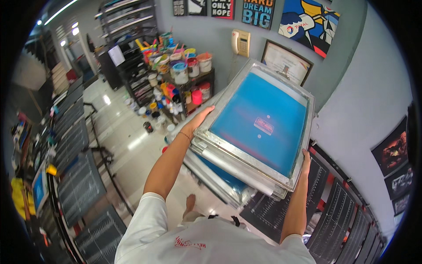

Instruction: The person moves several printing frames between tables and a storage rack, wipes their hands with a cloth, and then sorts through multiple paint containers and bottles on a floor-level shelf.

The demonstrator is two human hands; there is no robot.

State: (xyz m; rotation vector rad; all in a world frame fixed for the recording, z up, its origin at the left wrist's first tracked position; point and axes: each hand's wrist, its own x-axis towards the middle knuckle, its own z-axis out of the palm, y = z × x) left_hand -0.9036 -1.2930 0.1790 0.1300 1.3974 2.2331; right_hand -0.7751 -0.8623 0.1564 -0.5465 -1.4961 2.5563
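Note:
I hold a metal-framed printing screen with blue mesh (259, 121) tilted up in front of me. A small red and white design sits near its middle. My left hand (198, 119) grips the frame's left edge. My right hand (305, 160) grips its lower right corner. The screen lies on top of a stack of similar metal-framed screens (224, 176) leaning below it.
A dark shelf with many paint pots and jars (180, 75) stands at the back. Black platens with white print (81, 180) line the left side, and more (338, 215) sit at the lower right. Posters and a wall telephone (241, 42) hang on the grey wall.

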